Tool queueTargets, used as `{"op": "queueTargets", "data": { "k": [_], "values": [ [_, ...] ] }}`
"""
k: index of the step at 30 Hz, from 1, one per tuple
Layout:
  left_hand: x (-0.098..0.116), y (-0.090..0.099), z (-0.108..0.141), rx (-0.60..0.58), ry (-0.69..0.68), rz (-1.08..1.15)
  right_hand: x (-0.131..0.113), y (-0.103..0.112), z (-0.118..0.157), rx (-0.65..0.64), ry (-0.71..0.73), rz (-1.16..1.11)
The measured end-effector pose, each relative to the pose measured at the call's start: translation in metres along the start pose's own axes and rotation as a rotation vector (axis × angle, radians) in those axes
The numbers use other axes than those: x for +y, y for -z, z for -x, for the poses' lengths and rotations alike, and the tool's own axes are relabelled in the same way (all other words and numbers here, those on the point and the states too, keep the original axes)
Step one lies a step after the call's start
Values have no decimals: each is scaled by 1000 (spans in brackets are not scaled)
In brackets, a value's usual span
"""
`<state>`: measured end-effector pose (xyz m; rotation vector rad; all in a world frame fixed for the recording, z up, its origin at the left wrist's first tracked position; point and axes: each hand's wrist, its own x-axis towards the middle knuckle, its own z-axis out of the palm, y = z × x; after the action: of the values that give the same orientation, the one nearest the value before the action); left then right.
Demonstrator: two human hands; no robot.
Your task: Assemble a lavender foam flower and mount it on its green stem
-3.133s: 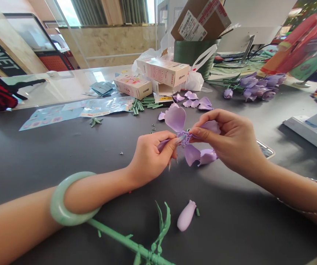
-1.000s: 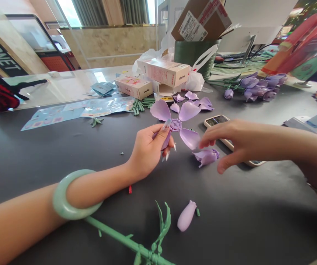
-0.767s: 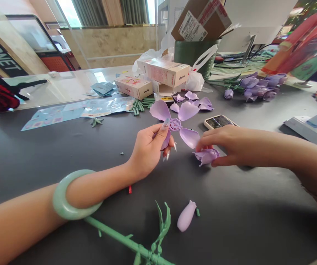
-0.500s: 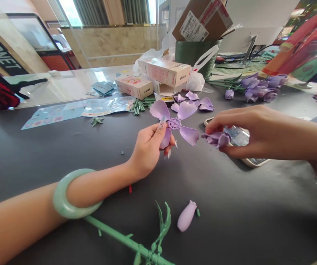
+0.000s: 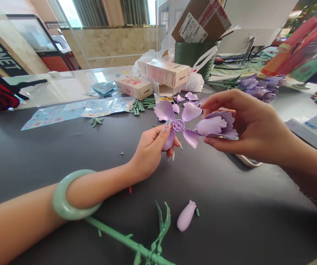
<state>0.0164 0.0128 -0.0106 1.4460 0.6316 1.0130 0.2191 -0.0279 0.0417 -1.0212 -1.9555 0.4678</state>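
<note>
My left hand (image 5: pixel 153 147) pinched a purple flower (image 5: pixel 178 125) by one petal, with my fingers closed. It had four wide petals around a small middle, and it hung over the middle of the dark bench (image 5: pixel 238 221). My right hand (image 5: pixel 249 127) curled around a puffy purple bud (image 5: pixel 216 125), just beside the flower. Near the front edge lay a green stem (image 5: pixel 125 239) and a pale bud (image 5: pixel 186 216), with open bench to their right.

A flower bud (image 5: pixel 186 216) lies right of the stem (image 5: pixel 119 237).
</note>
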Motion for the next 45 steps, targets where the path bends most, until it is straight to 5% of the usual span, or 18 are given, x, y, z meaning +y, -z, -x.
{"op": "queueTargets", "data": {
  "k": [28, 37, 45],
  "values": [
    [1, -1, 2, -159, 4, -42, 5, -5, 3, -27, 59, 106],
    [0, 1, 3, -180, -40, -106, 6, -7, 0, 50, 291, 340],
    [1, 0, 4, -211, -49, -100, 7, -6, 1, 72, 295, 317]
  ]
}}
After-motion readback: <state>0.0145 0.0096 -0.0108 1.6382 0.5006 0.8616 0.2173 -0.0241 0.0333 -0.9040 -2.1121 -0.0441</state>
